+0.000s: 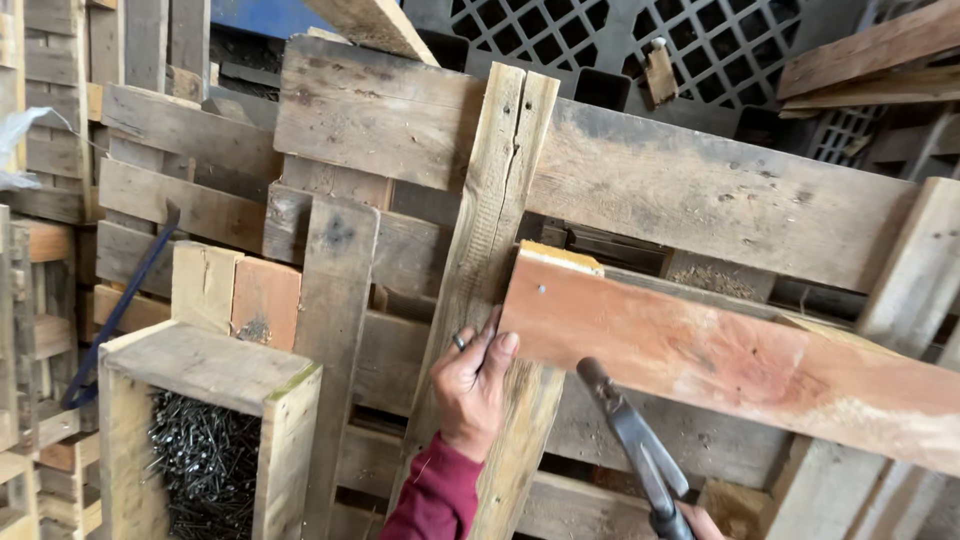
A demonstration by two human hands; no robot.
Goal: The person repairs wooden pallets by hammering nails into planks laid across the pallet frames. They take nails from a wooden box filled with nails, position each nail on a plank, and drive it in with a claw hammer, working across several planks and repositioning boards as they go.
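Looking down from the head view, I see my left hand point(472, 385) pressed against the end of a reddish board point(720, 355). The thumb points up along the board's cut end and the other fingers are curled close together. They seem to pinch a small nail against the wood, but it is too tiny for me to be sure. There is a ring on one finger. A dark red sleeve point(437, 495) covers that arm.

The reddish board lies slanted, with its left end high and its right end lower, running off the right edge of the view. Its left end rests on a tall grey plank point(497, 230) that stands nearly upright and has a long crack down it.

My right hand point(700, 522) is at the very bottom of the view, mostly cut off. It is wrapped around the handle of a hammer point(630, 440). I cannot tell how those fingers sit. The hammer's head is up, just below the reddish board and close to my left hand, not touching the wood.

On the left stands a wooden box point(210, 370) full of dark nails point(200, 465). A blue strap point(115, 310) hangs beside it. Behind everything are stacked old pallets point(190, 140) and a black plastic grid point(600, 35) at the top.
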